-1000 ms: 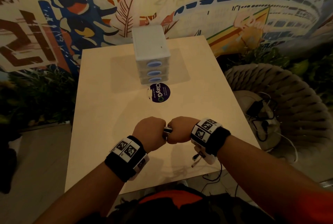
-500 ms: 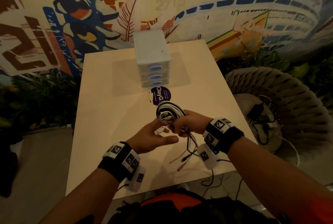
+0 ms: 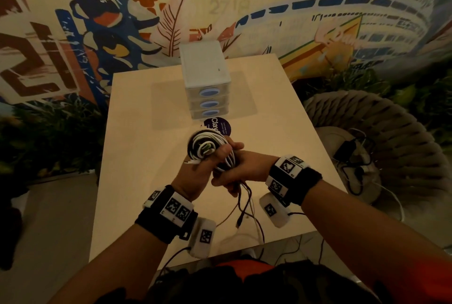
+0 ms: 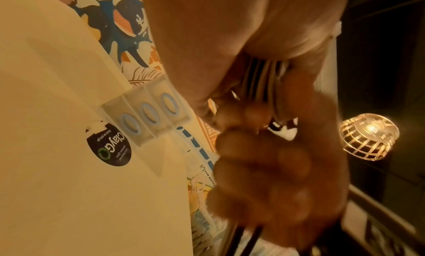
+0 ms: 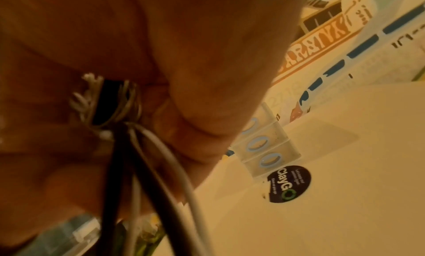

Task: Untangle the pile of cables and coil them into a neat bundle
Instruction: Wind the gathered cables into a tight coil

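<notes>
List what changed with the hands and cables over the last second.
The two fists parted and rose. The right hand now grips the cable coil upright; the left hand, open half a second ago, pinches a white plug at it. Drawer box and sticker stayed put.

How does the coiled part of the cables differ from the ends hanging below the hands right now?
The coiled cable loops are wound into a tight round bundle above the hands, mostly white with some black; the loose cable ends hang straight and splayed toward the table, mostly dark. The left hand and right hand both grip the loops' base, while the ends dangle ungripped. Both are parts of the same cables.
</notes>
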The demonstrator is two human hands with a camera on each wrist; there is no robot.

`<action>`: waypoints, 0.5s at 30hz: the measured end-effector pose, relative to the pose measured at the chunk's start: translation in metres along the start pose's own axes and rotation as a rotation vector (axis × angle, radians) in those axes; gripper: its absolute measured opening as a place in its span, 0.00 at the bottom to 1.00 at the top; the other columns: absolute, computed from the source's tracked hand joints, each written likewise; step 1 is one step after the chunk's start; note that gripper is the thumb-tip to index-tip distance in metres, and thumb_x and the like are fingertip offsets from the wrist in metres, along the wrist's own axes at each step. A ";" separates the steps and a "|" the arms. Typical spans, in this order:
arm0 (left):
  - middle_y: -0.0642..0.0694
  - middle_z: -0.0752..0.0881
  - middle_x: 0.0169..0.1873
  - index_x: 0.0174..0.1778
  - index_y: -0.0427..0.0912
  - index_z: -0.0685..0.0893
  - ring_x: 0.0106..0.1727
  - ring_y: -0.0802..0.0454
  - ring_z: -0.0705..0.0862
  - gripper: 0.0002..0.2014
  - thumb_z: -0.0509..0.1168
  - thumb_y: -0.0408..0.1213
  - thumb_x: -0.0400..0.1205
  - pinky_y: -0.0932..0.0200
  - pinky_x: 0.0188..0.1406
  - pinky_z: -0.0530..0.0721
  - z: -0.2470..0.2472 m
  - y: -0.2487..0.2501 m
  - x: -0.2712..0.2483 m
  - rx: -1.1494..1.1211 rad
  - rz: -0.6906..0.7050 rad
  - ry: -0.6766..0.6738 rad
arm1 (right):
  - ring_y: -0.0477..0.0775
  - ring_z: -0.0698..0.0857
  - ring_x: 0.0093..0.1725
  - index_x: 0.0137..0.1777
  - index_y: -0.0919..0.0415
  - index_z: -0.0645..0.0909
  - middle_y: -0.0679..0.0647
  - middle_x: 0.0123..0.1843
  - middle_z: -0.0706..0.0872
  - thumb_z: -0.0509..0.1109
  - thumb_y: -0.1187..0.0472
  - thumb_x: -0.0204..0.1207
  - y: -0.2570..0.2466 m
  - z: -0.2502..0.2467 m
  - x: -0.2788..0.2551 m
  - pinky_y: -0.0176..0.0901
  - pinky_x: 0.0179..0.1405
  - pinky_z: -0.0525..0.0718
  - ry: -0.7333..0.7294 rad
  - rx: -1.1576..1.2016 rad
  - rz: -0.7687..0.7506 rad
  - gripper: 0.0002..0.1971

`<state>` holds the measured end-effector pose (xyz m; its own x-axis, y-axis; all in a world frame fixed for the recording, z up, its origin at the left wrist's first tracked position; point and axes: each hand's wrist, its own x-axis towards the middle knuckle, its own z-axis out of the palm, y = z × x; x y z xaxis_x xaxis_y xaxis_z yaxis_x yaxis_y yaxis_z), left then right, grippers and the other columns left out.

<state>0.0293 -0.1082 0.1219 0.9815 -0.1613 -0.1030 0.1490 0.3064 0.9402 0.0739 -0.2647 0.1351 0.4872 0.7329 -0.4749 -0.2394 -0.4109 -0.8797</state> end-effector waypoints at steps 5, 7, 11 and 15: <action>0.30 0.84 0.45 0.58 0.32 0.82 0.49 0.36 0.84 0.09 0.66 0.33 0.85 0.43 0.51 0.84 -0.017 0.003 0.008 0.016 0.114 0.050 | 0.51 0.76 0.29 0.46 0.61 0.79 0.49 0.28 0.75 0.64 0.49 0.88 0.021 -0.002 -0.002 0.56 0.52 0.85 0.050 -0.084 0.068 0.15; 0.30 0.83 0.43 0.57 0.33 0.81 0.47 0.36 0.83 0.07 0.66 0.30 0.85 0.40 0.50 0.84 -0.018 0.003 0.008 0.024 0.122 0.038 | 0.51 0.72 0.28 0.45 0.59 0.74 0.47 0.26 0.69 0.60 0.49 0.90 0.026 0.001 -0.002 0.60 0.57 0.87 0.025 -0.047 0.091 0.16; 0.33 0.84 0.40 0.53 0.36 0.84 0.42 0.37 0.84 0.05 0.69 0.30 0.82 0.31 0.50 0.87 -0.012 0.002 0.004 0.086 0.091 0.057 | 0.50 0.72 0.27 0.43 0.57 0.73 0.48 0.27 0.69 0.61 0.47 0.89 0.034 -0.002 -0.007 0.54 0.44 0.86 0.038 -0.093 0.133 0.17; 0.36 0.88 0.39 0.48 0.41 0.89 0.40 0.39 0.85 0.07 0.76 0.35 0.75 0.38 0.46 0.89 -0.024 0.002 0.007 0.247 0.014 0.074 | 0.49 0.71 0.26 0.43 0.57 0.76 0.49 0.29 0.69 0.62 0.44 0.88 0.045 -0.015 -0.016 0.48 0.38 0.85 0.098 -0.129 0.224 0.18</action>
<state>0.0398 -0.0865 0.1155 0.9907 -0.0871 -0.1047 0.1108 0.0685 0.9915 0.0682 -0.3029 0.1034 0.5151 0.5624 -0.6468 -0.2445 -0.6269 -0.7398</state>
